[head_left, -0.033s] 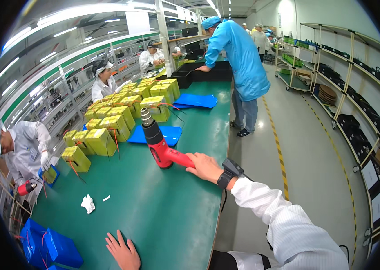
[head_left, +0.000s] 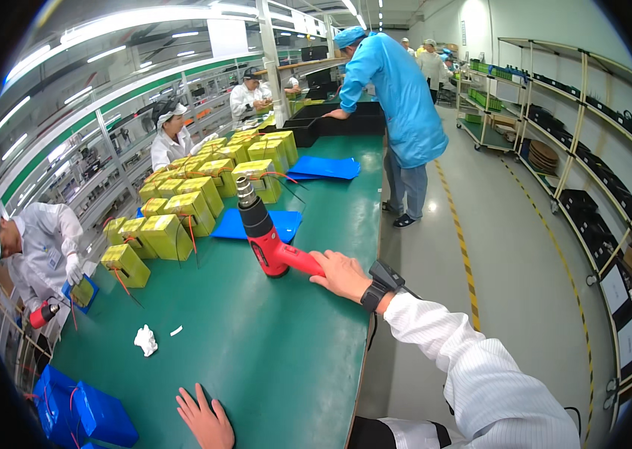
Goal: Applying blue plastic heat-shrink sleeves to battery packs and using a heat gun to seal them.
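A red and black heat gun (head_left: 272, 247) stands on the green table with its metal nozzle tilted upward. Around the end of its red handle is my right hand (head_left: 342, 275), fingers closed on it, a black band at the wrist. My left hand (head_left: 207, 420) lies near the table's front, fingers spread and nothing in it. Beyond the heat gun, blue sheets (head_left: 323, 168) lie on the table. Many yellow-wrapped battery packs (head_left: 165, 236) with red and black wires stand in rows to the left.
Blue-wrapped packs (head_left: 105, 411) sit at the near left. Crumpled white paper (head_left: 145, 340) lies on the green table (head_left: 271, 352). At the left, a co-worker holds a blue-edged pack beside another heat gun (head_left: 44, 315). A person in blue (head_left: 398, 97) leans over black bins. Shelving (head_left: 578, 142) lines the right.
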{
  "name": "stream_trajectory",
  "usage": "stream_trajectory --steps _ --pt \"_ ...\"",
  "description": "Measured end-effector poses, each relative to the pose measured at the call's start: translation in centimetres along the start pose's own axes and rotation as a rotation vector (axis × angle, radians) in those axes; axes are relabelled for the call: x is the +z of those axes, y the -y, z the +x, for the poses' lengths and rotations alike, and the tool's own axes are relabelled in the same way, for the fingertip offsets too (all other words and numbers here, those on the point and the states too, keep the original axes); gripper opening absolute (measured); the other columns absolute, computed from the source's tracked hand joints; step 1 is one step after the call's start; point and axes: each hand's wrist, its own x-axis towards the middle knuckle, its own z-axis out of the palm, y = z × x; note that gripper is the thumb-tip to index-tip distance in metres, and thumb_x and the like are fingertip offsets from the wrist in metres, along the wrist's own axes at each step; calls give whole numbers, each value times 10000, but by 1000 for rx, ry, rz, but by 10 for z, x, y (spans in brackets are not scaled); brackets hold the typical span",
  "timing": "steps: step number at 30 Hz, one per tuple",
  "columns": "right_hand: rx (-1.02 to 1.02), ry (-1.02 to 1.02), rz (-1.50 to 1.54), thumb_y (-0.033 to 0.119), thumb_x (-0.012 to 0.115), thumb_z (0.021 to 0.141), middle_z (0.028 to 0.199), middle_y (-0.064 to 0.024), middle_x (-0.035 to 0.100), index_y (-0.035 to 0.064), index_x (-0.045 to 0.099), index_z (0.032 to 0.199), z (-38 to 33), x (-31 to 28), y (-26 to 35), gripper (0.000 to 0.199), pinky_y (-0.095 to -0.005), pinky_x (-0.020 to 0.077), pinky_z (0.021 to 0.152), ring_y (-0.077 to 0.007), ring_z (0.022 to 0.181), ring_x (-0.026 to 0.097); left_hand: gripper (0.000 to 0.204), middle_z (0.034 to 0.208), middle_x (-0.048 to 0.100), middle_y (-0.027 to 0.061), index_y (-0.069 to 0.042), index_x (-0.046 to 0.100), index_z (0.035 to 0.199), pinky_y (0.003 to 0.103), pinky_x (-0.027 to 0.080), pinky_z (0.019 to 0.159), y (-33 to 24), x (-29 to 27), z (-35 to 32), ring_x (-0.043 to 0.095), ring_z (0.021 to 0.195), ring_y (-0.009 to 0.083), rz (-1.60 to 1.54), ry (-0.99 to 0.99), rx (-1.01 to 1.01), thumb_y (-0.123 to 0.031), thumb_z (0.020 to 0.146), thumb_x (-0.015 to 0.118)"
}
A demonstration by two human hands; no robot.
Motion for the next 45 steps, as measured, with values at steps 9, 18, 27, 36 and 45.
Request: stream_trajectory --steps 9,18,27,36,45 --pt "-35 -238 -333 310 746 859 1064 -112 607 64 568 1314 17 -9 63 548 -422 527 810 -313 990 605 572 1610 234 313 -37 411 1512 559 164 1214 6 -5 0 222 1487 481 -155 119 -123 -272 1002 519" --pt "-308 56 169 223 672 874 1029 -157 573 15 610 1072 43 102 175 293 -468 501 851 -343 1016 556 534 1580 315 291 -84 470 1484 561 187 1214 19 -9 37 285 1473 449 -300 75 44 -285 994 543" --pt "-370 -146 226 69 579 894 1070 -162 560 7 585 1101 131 198 218 216 -444 476 879 -349 1017 546 546 1570 320 303 -99 477 1488 571 191 1206 17 -16 45 295 1466 452 -301 90 62 -308 988 546" --pt "-84 -137 299 -25 602 811 1225 -291 487 -124 480 1181 217 262 240 403 -471 499 977 -453 1164 526 551 1601 274 280 -104 478 1487 570 169 1210 17 -20 55 254 1487 446 -326 184 21 -278 969 553" --pt "50 -100 458 270 797 779 1323 -311 515 -69 363 1356 287 273 223 798 -472 480 1010 -428 1202 558 548 1579 302 281 -86 486 1466 578 184 1204 9 -27 61 279 1464 452 -306 197 5 -253 952 570"
